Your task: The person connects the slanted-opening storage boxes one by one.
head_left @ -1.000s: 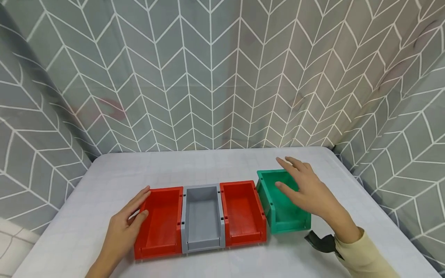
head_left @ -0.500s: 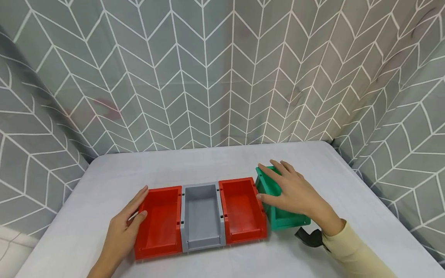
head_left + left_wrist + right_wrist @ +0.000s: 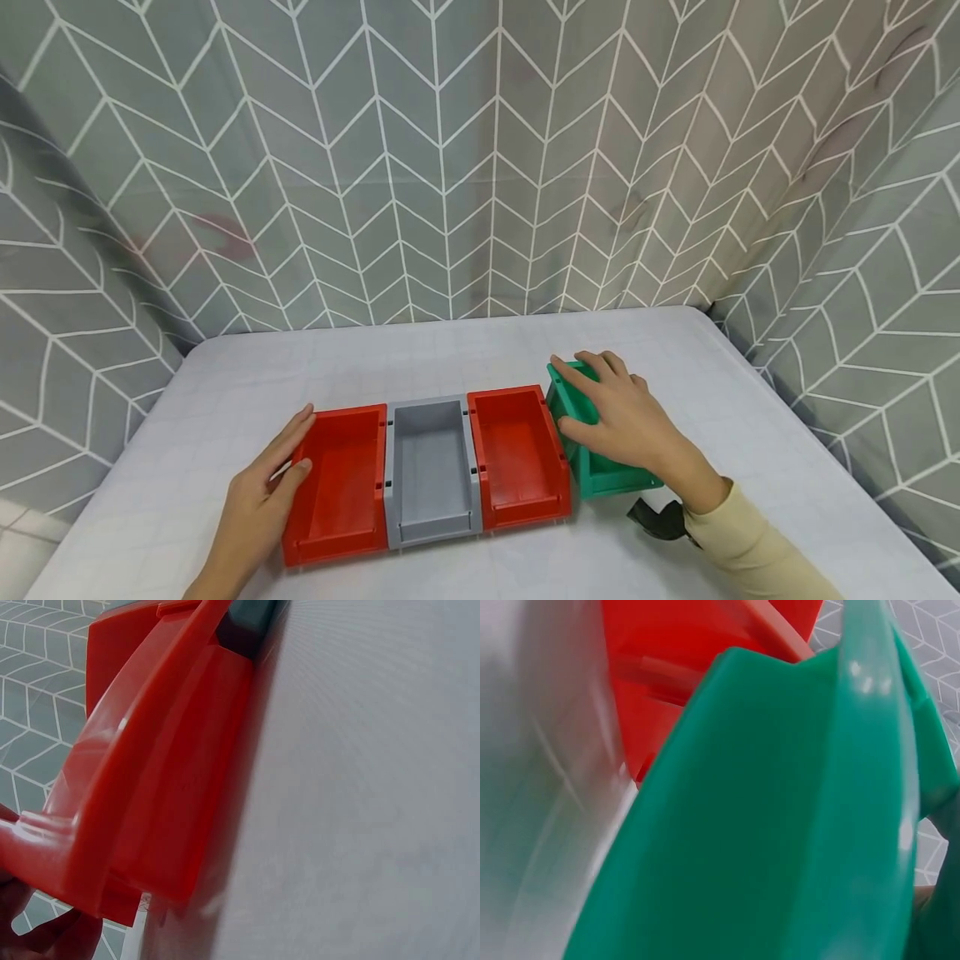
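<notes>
My left hand (image 3: 251, 508) holds the left wall of a red storage bin (image 3: 341, 483), thumb over the rim and fingers along the outer side. The left wrist view shows that red bin (image 3: 142, 772) close up, fingers at its lower left corner. A grey bin (image 3: 431, 467) and a second red bin (image 3: 521, 454) stand against it in a row. At the row's right end a green bin (image 3: 611, 479) sits at an angle. My right hand (image 3: 622, 412) grips its left side and back rim; some fingertips are hidden. The green bin (image 3: 727, 817) fills the right wrist view.
All the bins stand on a table with a white cloth (image 3: 420, 358). A dark strap (image 3: 660, 518) hangs at my right sleeve. Behind and on both sides hangs a grey curtain (image 3: 450, 167) with white chevron lines.
My right hand has come left and down from above the green bin onto its left side, with its fingers bending over the rim. My left hand keeps its hold on the red bin.
</notes>
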Tool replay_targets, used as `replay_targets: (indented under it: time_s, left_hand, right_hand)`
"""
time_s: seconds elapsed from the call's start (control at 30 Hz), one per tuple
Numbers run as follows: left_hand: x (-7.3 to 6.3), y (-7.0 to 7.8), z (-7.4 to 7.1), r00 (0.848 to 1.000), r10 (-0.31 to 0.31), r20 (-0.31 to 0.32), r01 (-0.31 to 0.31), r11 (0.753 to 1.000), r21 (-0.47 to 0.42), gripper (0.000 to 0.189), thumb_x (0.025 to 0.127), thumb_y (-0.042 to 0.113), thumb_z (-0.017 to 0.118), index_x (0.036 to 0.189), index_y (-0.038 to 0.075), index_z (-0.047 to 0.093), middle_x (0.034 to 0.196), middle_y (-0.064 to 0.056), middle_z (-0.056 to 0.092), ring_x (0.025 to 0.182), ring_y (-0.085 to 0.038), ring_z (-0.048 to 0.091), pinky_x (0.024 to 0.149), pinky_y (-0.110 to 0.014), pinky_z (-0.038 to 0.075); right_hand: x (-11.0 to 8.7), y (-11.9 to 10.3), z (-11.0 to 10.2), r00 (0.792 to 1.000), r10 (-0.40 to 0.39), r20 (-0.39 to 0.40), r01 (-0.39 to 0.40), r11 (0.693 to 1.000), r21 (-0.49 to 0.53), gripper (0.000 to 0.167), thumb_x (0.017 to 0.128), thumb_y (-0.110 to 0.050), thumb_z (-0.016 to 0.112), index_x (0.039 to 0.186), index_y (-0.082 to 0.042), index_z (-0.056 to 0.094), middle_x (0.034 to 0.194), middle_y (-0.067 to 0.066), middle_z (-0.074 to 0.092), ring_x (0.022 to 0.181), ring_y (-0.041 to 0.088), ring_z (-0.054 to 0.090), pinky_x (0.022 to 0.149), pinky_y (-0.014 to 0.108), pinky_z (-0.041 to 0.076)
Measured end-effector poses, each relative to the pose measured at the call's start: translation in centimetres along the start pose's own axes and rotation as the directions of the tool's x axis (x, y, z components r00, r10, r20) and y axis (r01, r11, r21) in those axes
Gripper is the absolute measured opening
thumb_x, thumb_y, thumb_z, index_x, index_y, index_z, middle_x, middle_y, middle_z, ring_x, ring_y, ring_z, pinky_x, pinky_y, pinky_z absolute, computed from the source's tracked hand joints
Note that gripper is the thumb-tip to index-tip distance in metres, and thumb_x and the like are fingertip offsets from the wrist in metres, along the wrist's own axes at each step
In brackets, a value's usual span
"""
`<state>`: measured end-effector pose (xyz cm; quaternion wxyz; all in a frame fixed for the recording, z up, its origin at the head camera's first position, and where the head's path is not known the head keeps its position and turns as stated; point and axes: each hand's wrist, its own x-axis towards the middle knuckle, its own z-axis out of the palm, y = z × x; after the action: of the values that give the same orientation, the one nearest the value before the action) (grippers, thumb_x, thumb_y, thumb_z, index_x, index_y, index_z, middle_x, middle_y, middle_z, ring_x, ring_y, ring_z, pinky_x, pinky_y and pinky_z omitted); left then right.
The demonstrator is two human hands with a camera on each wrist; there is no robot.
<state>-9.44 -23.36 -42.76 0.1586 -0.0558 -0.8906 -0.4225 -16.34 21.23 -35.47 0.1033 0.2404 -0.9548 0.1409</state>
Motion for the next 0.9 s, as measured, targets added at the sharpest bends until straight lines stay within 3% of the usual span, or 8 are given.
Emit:
replay_targets:
  time_s: [0.1, 0.37, 0.43, 0.57, 0.63, 0.7, 0.83, 0.9]
  left_hand:
    - [0.0, -0.06, -0.05, 1.0, -0.007, 0.004, 0.007, 1.0, 0.007, 0.059, 0.105, 0.009, 0.06, 0.16, 0.024, 0.044, 0.162, -0.001, 0.042, 0.144, -0.034, 0.043, 0.09, -0.009, 0.04]
    - [-0.04, -0.01, -0.09, 1.0, -0.017, 0.016, 0.017, 1.0, -0.001, 0.06, 0.104, 0.009, 0.061, 0.16, 0.024, 0.044, 0.162, -0.001, 0.042, 0.144, -0.035, 0.042, 0.091, -0.014, 0.042]
    - [-0.04, 0.01, -0.11, 1.0, -0.015, 0.013, 0.015, 1.0, -0.004, 0.06, 0.105, 0.009, 0.061, 0.16, 0.024, 0.044, 0.162, -0.001, 0.042, 0.144, -0.032, 0.042, 0.091, -0.012, 0.041]
    - [-0.12, 0.05, -0.07, 1.0, -0.003, 0.006, 0.003, 1.0, -0.009, 0.059, 0.105, 0.009, 0.06, 0.16, 0.024, 0.045, 0.162, 0.001, 0.042, 0.145, -0.006, 0.038, 0.091, -0.01, 0.041]
    - [-0.16, 0.12, -0.06, 1.0, 0.0, 0.004, 0.001, 1.0, -0.008, 0.058, 0.105, 0.009, 0.06, 0.159, 0.023, 0.045, 0.162, 0.001, 0.042, 0.144, -0.001, 0.037, 0.091, -0.01, 0.04]
    - [-0.17, 0.15, -0.05, 1.0, -0.001, 0.003, 0.001, 1.0, -0.004, 0.058, 0.105, 0.009, 0.06, 0.159, 0.022, 0.045, 0.162, 0.0, 0.042, 0.145, -0.006, 0.039, 0.091, -0.011, 0.041]
    - [-0.14, 0.19, -0.08, 1.0, -0.005, 0.007, 0.005, 1.0, 0.001, 0.058, 0.105, 0.009, 0.06, 0.159, 0.021, 0.045, 0.162, -0.001, 0.042, 0.144, -0.033, 0.043, 0.092, -0.013, 0.041]
    - [-0.14, 0.21, -0.11, 1.0, -0.006, 0.007, 0.006, 1.0, 0.003, 0.058, 0.105, 0.008, 0.06, 0.159, 0.021, 0.045, 0.162, -0.001, 0.042, 0.144, -0.036, 0.042, 0.092, -0.013, 0.04]
  right_hand:
    - [0.07, -0.09, 0.16, 1.0, -0.003, -0.008, 0.003, 1.0, -0.009, 0.069, 0.092, -0.035, 0.064, 0.157, -0.018, 0.05, 0.15, 0.021, 0.047, 0.133, 0.043, 0.041, 0.091, 0.072, 0.046]
    - [0.0, -0.16, 0.48, 1.0, -0.008, -0.014, 0.008, 0.999, -0.032, 0.07, 0.093, -0.039, 0.066, 0.157, -0.018, 0.05, 0.15, 0.022, 0.047, 0.135, 0.045, 0.039, 0.091, 0.073, 0.046]
    - [-0.01, -0.24, 0.58, 1.0, -0.014, -0.015, 0.013, 0.999, -0.039, 0.069, 0.094, -0.041, 0.066, 0.157, -0.018, 0.05, 0.149, 0.023, 0.047, 0.135, 0.045, 0.039, 0.091, 0.073, 0.046]
    - [-0.08, -0.39, 0.78, 0.999, -0.024, -0.023, 0.023, 0.998, -0.055, 0.068, 0.095, -0.044, 0.065, 0.156, -0.017, 0.051, 0.148, 0.023, 0.048, 0.134, 0.046, 0.04, 0.09, 0.074, 0.046]
    - [-0.11, -0.44, 0.82, 0.999, -0.025, -0.027, 0.023, 0.998, -0.06, 0.068, 0.096, -0.045, 0.064, 0.156, -0.017, 0.051, 0.147, 0.023, 0.048, 0.134, 0.046, 0.04, 0.09, 0.074, 0.047]
    - [-0.12, -0.48, 0.85, 0.999, -0.026, -0.031, 0.024, 0.998, -0.063, 0.066, 0.097, -0.045, 0.063, 0.156, -0.017, 0.052, 0.147, 0.023, 0.049, 0.134, 0.045, 0.04, 0.09, 0.074, 0.047]
    - [-0.14, -0.53, 0.88, 0.999, -0.028, -0.032, 0.025, 0.997, -0.068, 0.064, 0.098, -0.044, 0.062, 0.156, -0.017, 0.052, 0.146, 0.023, 0.049, 0.133, 0.046, 0.041, 0.089, 0.074, 0.047]
    - [-0.14, -0.54, 0.92, 0.999, -0.027, -0.032, 0.025, 0.997, -0.068, 0.063, 0.099, -0.044, 0.061, 0.156, -0.017, 0.052, 0.146, 0.023, 0.049, 0.133, 0.046, 0.041, 0.089, 0.074, 0.047]
